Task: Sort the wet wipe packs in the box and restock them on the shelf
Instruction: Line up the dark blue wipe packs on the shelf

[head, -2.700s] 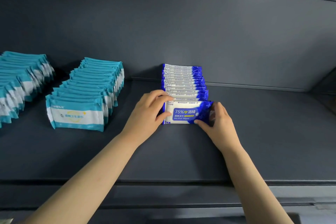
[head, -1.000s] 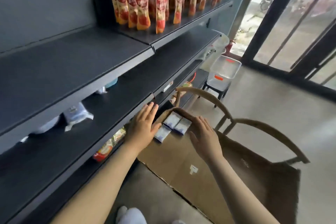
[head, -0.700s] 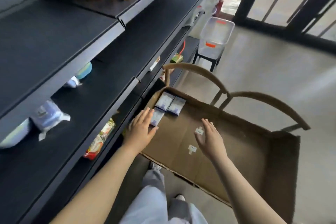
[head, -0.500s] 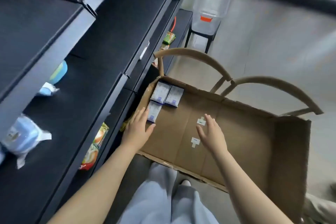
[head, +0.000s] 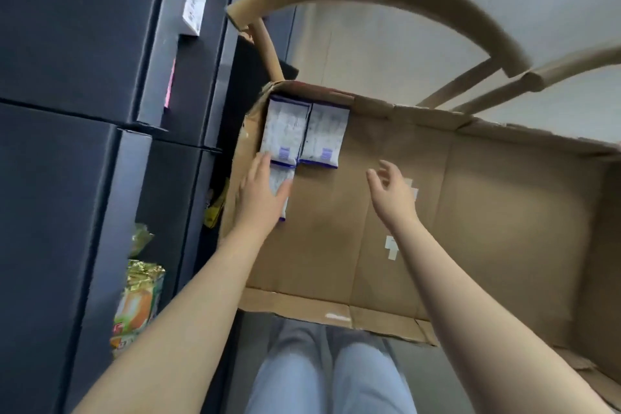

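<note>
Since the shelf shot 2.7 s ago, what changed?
Both hands let go of the shelf row and dropped to the cardboard box. The left hand now rests on the nearest wipe pack; the right hand hovers open over the box floor. The two corner packs stayed put.

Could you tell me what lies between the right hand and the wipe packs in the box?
In the head view, only bare box floor separates the right hand from the wipe packs.
</note>
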`<state>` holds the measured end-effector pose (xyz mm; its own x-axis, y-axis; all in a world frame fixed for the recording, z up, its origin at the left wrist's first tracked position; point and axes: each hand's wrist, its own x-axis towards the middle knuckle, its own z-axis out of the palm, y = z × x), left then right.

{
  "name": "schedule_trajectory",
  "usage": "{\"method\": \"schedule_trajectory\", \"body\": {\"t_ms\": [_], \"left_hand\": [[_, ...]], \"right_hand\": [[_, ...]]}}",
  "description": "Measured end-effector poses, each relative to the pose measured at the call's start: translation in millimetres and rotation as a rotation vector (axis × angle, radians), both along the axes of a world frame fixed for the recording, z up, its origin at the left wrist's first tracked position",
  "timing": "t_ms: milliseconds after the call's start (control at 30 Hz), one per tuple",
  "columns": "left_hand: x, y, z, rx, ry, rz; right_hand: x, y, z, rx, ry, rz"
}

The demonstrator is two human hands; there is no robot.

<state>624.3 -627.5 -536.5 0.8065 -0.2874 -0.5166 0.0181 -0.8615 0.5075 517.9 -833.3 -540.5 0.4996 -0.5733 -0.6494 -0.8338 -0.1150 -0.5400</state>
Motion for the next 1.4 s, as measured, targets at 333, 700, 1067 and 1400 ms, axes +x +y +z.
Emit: {"method": "schedule_trajectory", "body": {"t_ms": [333,700,1067,1400], "left_hand": [[35,-43,-87,0.024,-0.194,0.194],[32,-34,-74,-0.073,-0.178,0.328],[-48,-22,45,-0.714,0.464,0.825],[-164,38,259,-1.285,0.533,1.057]], "right_hand": [[88,7,-86,0.040,-0.126,-0.018],[84,14,-72,0.100,-0.262,-0.272],[-6,10,42,0.656,-0.230,-0.366],[-45,22,251,1.010,-0.304,0.018]]}}
